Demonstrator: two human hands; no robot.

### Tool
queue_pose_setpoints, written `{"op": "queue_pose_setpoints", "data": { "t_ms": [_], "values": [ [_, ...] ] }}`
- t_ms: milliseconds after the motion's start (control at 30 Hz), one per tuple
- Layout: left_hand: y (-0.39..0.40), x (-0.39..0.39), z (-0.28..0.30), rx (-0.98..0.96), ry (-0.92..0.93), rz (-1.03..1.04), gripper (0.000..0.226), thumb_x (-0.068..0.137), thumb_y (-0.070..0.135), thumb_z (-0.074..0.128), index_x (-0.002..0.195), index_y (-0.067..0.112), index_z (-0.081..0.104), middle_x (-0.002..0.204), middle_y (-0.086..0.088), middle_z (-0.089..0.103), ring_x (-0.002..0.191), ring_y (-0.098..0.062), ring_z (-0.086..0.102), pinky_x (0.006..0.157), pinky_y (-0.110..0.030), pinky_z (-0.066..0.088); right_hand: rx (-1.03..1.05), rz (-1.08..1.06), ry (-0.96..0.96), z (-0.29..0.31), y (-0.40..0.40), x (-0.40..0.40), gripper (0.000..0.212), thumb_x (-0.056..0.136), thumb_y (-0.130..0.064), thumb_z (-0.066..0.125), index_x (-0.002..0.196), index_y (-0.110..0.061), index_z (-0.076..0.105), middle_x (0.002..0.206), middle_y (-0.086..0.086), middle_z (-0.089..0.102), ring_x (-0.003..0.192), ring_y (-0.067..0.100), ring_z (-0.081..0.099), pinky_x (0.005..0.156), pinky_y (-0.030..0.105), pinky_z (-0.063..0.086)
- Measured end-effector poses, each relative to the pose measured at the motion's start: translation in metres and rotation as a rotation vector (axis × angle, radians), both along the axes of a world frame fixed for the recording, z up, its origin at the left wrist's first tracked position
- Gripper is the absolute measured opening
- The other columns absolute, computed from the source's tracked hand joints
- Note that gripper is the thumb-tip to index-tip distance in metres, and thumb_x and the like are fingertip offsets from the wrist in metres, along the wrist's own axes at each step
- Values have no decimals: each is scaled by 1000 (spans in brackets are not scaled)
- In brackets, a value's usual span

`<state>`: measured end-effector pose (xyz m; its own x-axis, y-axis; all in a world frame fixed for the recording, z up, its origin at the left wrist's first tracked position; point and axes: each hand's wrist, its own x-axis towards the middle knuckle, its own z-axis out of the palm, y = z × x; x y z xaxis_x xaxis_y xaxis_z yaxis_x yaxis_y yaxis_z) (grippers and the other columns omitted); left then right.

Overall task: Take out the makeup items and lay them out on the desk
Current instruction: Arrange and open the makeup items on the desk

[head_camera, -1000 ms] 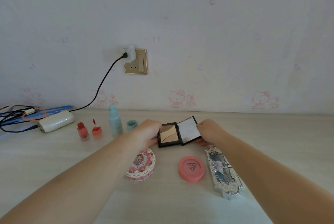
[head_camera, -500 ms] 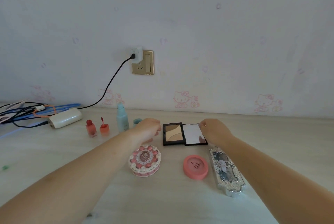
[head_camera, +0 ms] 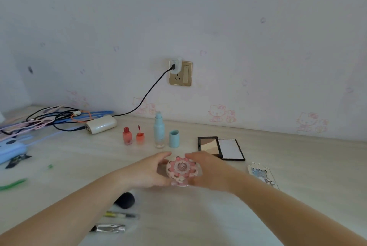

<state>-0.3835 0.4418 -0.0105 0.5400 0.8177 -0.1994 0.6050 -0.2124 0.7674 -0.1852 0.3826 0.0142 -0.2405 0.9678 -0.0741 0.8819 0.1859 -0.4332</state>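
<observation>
While both sets of fingers curl round its scalloped rim, the round pink compact (head_camera: 181, 169) sits between the left hand (head_camera: 148, 171) at nine o'clock and the right hand (head_camera: 208, 170) at three o'clock, at or just above the desk (head_camera: 297, 166); whether it touches the surface cannot be told. Each hand grasps it from the side, thumbs toward the near edge.

By its look it is a hard plastic case: light, stiff, with a raised ornamented lid that gives the fingertips purchase. The powder inside would likely crack if dropped, so holding it by the rim on opposite sides, as now, seems the safest grip, with the hinge side kept steady if the lid is to be lifted.

At one o'clock from the compact the black contour palette (head_camera: 220, 148) lies open and flat, mirror to the right. At eleven o'clock stand two red lip tint bottles (head_camera: 132, 135), a pale blue bottle (head_camera: 159, 132) and its blue cap (head_camera: 174, 138).

Motion blur softens the hands and the compact's lower edge. The silver ornate case (head_camera: 263, 175) at three o'clock is smeared, and the left forearm covers part of a dark sponge (head_camera: 125, 200) and two wrapped items at seven o'clock.
</observation>
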Motion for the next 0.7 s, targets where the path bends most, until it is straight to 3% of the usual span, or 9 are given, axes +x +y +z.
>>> {"op": "queue_pose_setpoints", "data": {
  "t_ms": [67, 133, 200, 267, 333, 433, 533, 633, 700],
  "values": [
    [-6, 2, -3, 63, -10, -53, 84, 69, 23, 81, 138, 26, 33, 130, 13, 49, 121, -2, 47, 99, -12, 35, 2, 69, -30, -1, -3, -9, 61, 85, -32, 64, 139, -21, 39, 133, 4, 46, 131, 19, 35, 102, 25, 31],
    [-8, 5, -5, 151, -12, -61, 71, 67, 24, 79, 128, 32, 43, 124, 15, 55, 118, -4, 52, 102, -21, 40, 20, 49, -36, -5, -3, -14, 57, 86, -31, 62, 138, -20, 40, 134, 3, 45, 131, 18, 33, 103, 24, 30],
    [-9, 5, -8, 212, -30, -20, 74, 66, 32, 78, 132, 28, 44, 129, 12, 54, 119, -5, 51, 106, -28, 39, 48, -21, 2, -12, -2, -16, 65, 82, -37, 65, 140, -26, 37, 139, -2, 42, 131, 12, 34, 103, 21, 32],
    [-9, 2, -12, 224, -32, 43, 85, 70, 34, 78, 142, 24, 33, 136, 10, 47, 127, -6, 45, 109, -27, 34, 66, -82, 59, -18, -1, -16, 74, 76, -47, 69, 140, -32, 36, 136, -7, 43, 126, 8, 40, 98, 17, 34],
    [-7, -2, -13, 220, -69, 82, 86, 73, 31, 78, 144, 24, 30, 136, 12, 45, 130, -4, 41, 110, -25, 32, 36, -100, 150, -17, -6, -16, 66, 74, -51, 70, 133, -36, 45, 124, -10, 51, 115, 2, 48, 94, 16, 38],
    [-12, -6, -3, 115, -330, 132, 68, 74, 28, 77, 134, 30, 44, 124, 18, 55, 118, -1, 52, 106, -29, 40, 31, -128, 393, -6, -16, -16, 29, 80, -41, 69, 107, -41, 59, 92, -22, 63, 84, -16, 58, 74, 6, 44],
    [-33, 0, 14, -97, -641, 156, 47, 77, 47, 68, 120, 42, 53, 122, 14, 63, 111, -1, 59, 94, -30, 46, 46, -218, 583, 1, -22, -19, 48, 81, -47, 65, 125, -37, 50, 106, -22, 61, 98, -8, 58, 83, 13, 45],
    [-53, 16, 22, -367, -908, 158, 44, 80, 57, 55, 121, 42, 57, 119, 7, 67, 112, -14, 62, 95, -42, 46, 75, -256, 695, 11, -28, -29, 37, 81, -49, 63, 114, -47, 46, 108, -20, 57, 100, -5, 56, 79, 15, 43],
    [-64, 24, 25, -475, -1055, 196, 38, 89, 54, 51, 121, 37, 60, 121, -1, 66, 112, -22, 61, 99, -49, 46, 140, -274, 635, 16, -33, -34, 41, 78, -55, 62, 114, -48, 45, 114, -15, 54, 102, -4, 54, 78, 16, 43]
  ]
}}
